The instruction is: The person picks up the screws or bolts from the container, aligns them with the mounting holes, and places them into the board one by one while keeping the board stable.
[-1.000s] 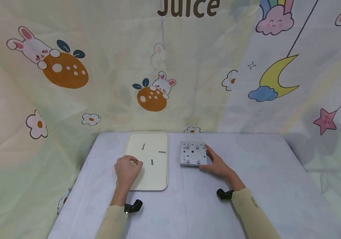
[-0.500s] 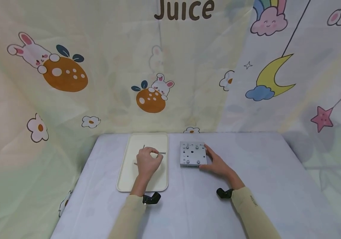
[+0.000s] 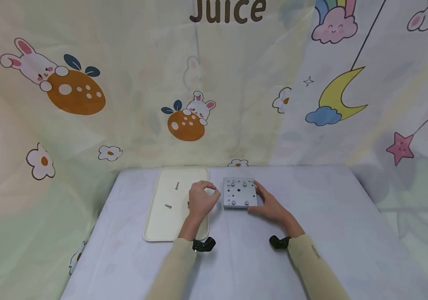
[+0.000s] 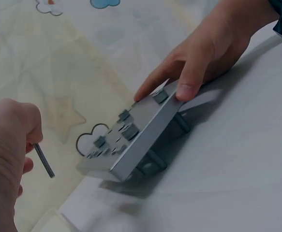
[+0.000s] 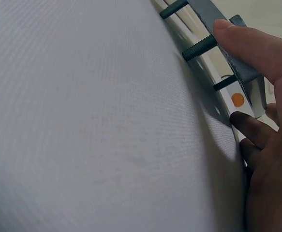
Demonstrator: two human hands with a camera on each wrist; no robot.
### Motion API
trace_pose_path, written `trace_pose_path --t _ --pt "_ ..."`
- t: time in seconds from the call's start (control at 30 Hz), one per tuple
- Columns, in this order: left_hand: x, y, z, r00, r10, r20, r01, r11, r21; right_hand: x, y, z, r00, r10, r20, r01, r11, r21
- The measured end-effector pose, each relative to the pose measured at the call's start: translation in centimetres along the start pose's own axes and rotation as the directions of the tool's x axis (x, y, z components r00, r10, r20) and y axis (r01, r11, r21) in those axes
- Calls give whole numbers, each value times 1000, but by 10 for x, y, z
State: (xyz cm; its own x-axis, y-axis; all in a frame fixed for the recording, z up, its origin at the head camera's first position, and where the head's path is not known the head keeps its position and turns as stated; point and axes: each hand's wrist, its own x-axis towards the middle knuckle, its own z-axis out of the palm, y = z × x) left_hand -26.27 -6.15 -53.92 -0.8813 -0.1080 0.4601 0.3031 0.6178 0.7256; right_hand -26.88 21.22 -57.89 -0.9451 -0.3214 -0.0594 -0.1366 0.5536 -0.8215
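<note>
1. Grey metal plate (image 3: 241, 196), bolts (image 4: 183, 123) poking out beneath, sits toward the table's (image 3: 319, 196) far edge, right of the tray (image 3: 161, 225); the right hand (image 3: 272, 207), spread wide, grips its right edge.
2. Left hand (image 3: 202, 200), above the tray's right edge, closes tightly, pinching one slim screw (image 4: 44, 160).
3. I'd judge the step is fitting screws; next calls for lining this one upright over a free hole (image 3: 238, 190).
</note>
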Motion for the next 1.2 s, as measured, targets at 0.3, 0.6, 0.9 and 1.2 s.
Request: trace_pose_path --t 0.3,0.6,0.9,1.2 --pt "1 19 19 995 47 92 -40 996 -78 -3 -3 -2 1000 -4 -26 4 1000 -16" --pt "-1 21 34 994 38 103 -25 992 -125 -5 -4 2 1000 -8 -9 8 1000 -14" --pt "3 29 45 991 70 118 -49 985 -168 -1 -1 2 1000 7 -8 -7 1000 -19" --pt "1 24 53 991 5 131 26 972 -232 1 1 1 1000 12 -20 -13 999 -32"
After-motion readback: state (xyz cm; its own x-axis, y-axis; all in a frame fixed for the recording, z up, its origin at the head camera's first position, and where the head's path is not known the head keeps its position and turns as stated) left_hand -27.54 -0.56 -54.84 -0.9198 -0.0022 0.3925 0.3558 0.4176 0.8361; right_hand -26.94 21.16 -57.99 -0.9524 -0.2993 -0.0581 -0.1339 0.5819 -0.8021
